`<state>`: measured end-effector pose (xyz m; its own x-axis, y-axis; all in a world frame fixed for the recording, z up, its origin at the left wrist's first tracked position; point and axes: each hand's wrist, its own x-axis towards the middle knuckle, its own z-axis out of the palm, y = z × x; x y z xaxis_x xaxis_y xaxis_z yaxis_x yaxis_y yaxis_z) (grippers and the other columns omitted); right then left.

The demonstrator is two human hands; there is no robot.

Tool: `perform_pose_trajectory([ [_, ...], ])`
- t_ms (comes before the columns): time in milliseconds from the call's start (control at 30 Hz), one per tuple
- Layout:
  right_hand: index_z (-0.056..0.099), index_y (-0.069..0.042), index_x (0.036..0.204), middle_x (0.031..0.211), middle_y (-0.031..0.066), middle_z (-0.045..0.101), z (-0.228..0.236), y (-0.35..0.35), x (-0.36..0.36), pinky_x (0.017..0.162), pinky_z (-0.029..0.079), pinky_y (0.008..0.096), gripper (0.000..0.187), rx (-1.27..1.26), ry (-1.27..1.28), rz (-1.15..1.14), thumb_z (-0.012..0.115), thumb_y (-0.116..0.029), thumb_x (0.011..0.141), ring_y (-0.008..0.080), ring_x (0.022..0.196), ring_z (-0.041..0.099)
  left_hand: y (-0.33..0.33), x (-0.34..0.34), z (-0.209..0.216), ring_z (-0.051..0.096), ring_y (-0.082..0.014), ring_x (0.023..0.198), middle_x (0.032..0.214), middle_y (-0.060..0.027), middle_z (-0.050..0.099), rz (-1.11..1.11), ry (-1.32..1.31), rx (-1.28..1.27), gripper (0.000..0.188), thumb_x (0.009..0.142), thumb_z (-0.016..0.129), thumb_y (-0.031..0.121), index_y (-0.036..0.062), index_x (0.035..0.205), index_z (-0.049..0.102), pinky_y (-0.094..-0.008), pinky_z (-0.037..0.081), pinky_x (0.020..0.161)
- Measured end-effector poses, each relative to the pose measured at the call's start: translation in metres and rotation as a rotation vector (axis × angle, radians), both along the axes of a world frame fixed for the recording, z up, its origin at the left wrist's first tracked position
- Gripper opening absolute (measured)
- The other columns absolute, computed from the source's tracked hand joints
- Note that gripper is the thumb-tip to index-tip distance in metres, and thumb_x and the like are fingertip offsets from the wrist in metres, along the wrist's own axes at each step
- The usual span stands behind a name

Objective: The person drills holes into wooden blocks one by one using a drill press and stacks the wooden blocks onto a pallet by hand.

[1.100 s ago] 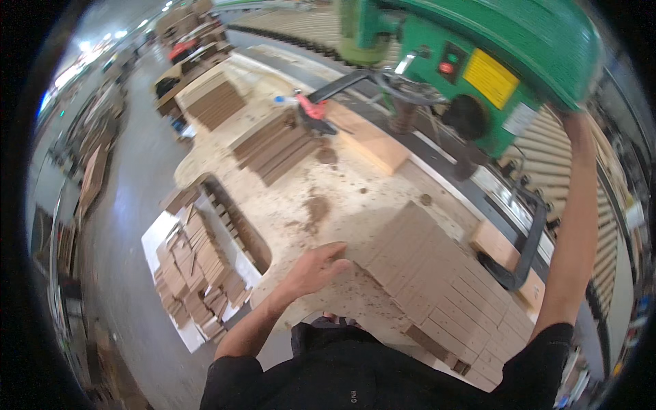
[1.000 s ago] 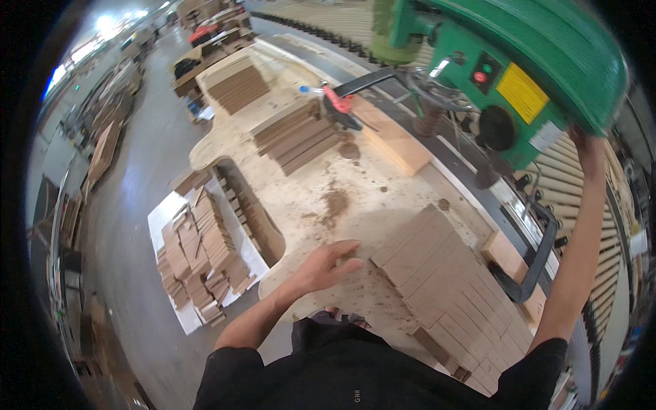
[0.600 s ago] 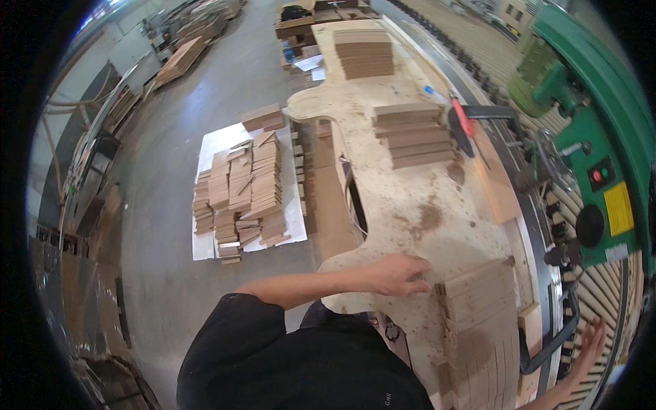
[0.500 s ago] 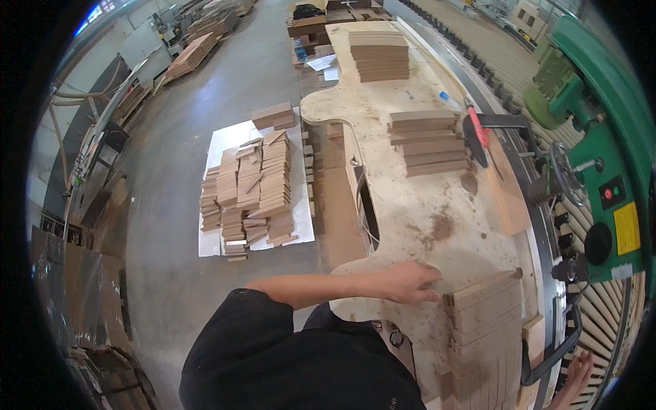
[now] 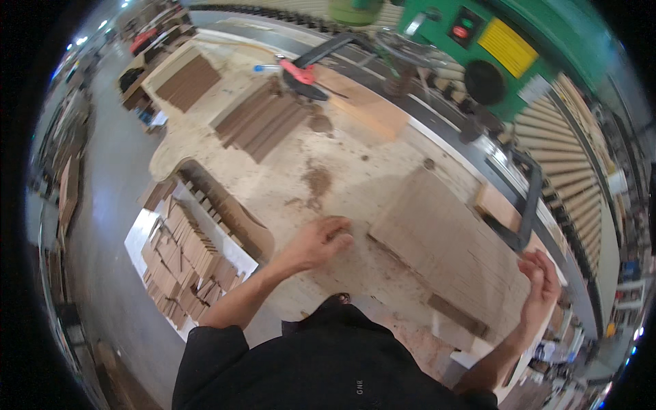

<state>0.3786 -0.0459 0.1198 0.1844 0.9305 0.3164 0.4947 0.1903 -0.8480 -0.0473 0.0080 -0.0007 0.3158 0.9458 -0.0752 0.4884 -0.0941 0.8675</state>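
Sawdust [image 5: 317, 182] dots the tabletop [image 5: 266, 190], wood strips [image 5: 444, 232] packed toward its near right corner. My left hand [image 5: 318, 244] is empty; whether my right hand [image 5: 540, 279] grips anything, I can't tell. Careless bumping could skew the rows.

Brown wooden strips [image 5: 441, 236], closely packed

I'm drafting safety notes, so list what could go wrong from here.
The right hand is close to the black clamp, so it might get knocked against the metal.
The loose wood pieces on the white sheet lie in an uneven heap, so some could slide.
Brown dust lies on the pale board; it might work under the wood strips and keep them from lying flat.
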Motion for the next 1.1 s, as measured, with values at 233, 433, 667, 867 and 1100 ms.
perform_pose_trajectory([
  [233,0.059,0.000,0.118,0.106,0.0115,0.066,-0.022,-0.027,-0.037,0.084,0.050,0.0311,0.030,0.064,0.140,0.102,0.057,-0.017,0.094,0.0195,0.091,0.064,0.006,0.004,-0.006,0.064,-0.0244,0.096,0.105,-0.0200,0.067,0.145,-0.125,-0.100,0.044,0.093,0.053,0.034,-0.0013,0.119,0.059,-0.0337,0.048,0.086],
  [433,0.060,-0.001,0.117,0.105,0.0094,0.066,-0.039,-0.063,-0.081,0.084,0.049,0.0297,0.026,-0.016,0.210,0.185,0.057,-0.008,0.092,0.0171,0.095,0.064,0.061,0.029,0.019,0.053,-0.0204,0.117,0.121,-0.0151,0.061,-0.032,-0.126,0.052,0.056,0.098,0.043,0.045,-0.0023,0.127,0.054,-0.0315,0.038,0.102],
  [667,0.053,0.000,0.124,0.113,0.0091,0.063,-0.100,-0.101,-0.159,0.091,0.047,0.0297,0.032,-0.306,0.387,0.278,0.056,-0.006,0.093,0.0171,0.105,0.060,0.174,0.075,-0.014,0.053,-0.0243,0.118,0.124,-0.0176,0.059,-0.145,-0.348,0.019,0.070,0.094,0.041,0.057,-0.0051,0.125,0.054,-0.0342,0.039,0.098],
  [867,0.041,0.003,0.133,0.132,0.0176,0.050,-0.120,-0.086,-0.212,0.096,0.044,0.0316,0.043,-0.262,0.699,0.031,0.056,-0.008,0.094,0.0241,0.118,0.054,0.213,0.108,-0.017,0.053,-0.0214,0.113,0.122,-0.0142,0.059,-0.404,-0.522,-0.228,0.079,0.095,0.028,0.064,-0.0037,0.124,0.056,-0.0327,0.038,0.100],
  [1100,0.029,0.006,0.141,0.142,0.0195,0.040,-0.135,-0.065,-0.260,0.102,0.039,0.0361,0.057,-0.171,0.752,-0.218,0.056,-0.014,0.095,0.0273,0.125,0.047,0.230,0.122,-0.022,0.054,-0.0186,0.112,0.121,-0.0080,0.061,-0.595,-0.429,-0.392,0.080,0.094,0.021,0.067,0.0032,0.123,0.061,-0.0316,0.039,0.099],
])
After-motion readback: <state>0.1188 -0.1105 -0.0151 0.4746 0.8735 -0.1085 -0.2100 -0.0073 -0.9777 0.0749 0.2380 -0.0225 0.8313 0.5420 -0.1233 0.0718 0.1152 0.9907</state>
